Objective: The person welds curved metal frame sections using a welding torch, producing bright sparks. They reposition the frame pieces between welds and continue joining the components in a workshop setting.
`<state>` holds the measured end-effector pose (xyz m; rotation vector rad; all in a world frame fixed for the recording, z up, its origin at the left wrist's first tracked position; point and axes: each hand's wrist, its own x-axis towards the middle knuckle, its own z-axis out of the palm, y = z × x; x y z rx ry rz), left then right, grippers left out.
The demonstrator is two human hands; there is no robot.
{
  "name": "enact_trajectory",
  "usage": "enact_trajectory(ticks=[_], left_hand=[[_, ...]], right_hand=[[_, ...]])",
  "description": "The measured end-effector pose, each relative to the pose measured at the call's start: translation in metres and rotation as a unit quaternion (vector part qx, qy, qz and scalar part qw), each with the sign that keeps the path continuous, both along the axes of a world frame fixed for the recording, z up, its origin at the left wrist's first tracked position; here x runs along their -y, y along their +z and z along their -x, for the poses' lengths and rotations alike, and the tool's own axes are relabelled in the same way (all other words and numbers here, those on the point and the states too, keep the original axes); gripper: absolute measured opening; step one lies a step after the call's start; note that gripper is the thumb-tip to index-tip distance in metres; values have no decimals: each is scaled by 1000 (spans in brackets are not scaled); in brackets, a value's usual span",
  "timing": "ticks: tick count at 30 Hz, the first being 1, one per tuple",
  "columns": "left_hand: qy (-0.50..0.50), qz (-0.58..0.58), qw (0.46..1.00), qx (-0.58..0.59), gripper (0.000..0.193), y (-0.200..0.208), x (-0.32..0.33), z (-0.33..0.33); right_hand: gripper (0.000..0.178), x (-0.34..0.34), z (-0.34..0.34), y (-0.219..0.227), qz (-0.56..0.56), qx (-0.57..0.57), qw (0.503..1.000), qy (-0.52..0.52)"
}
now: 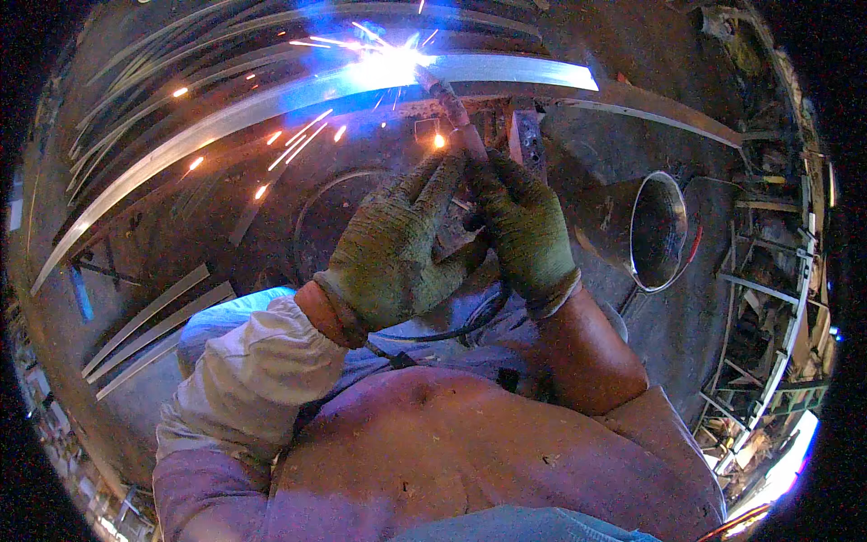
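Observation:
My right hand (531, 237), in a greenish work glove, is closed around a welding torch (459, 119) whose neck points up and away to the left. At its tip a bright white-blue arc (386, 65) burns on a long flat metal bar (506, 70), and orange sparks fly toward the near left. My left hand (390, 248), gloved alike, is beside the torch with fingers stretched forward and thumb out toward the right hand. Its fingertips lie close against the torch; whether they press on it is hard to see. Glare hides the weld spot.
A metal bucket (607, 226) lies with its mouth to the right. Several curved metal strips (199, 45) lie at the far left, and shorter strips (149, 321) nearer. A dark cable (470, 327) loops beneath my hands. Metal framework (768, 289) and scrap line the right side.

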<state>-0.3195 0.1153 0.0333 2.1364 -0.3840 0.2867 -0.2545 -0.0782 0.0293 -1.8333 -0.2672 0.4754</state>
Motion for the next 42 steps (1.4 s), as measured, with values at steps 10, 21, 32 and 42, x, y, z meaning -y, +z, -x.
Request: enact_trajectory(ticks=[10,21,32,42], left_hand=[[1,-59,997,-53,90,15,-1,1],[13,-28,999,39,81,10,0,1],[10,-5,1000,15,83,3,3,-1],[-6,-54,997,-58,96,9,-1,1]], right_hand=[[40,-10,2,16,-18,-137,988,-73],[39,-6,1,9,-30,-73,996,-37],[34,-8,7,15,-51,-126,988,-74],[39,-12,4,22,-28,-152,984,-88]])
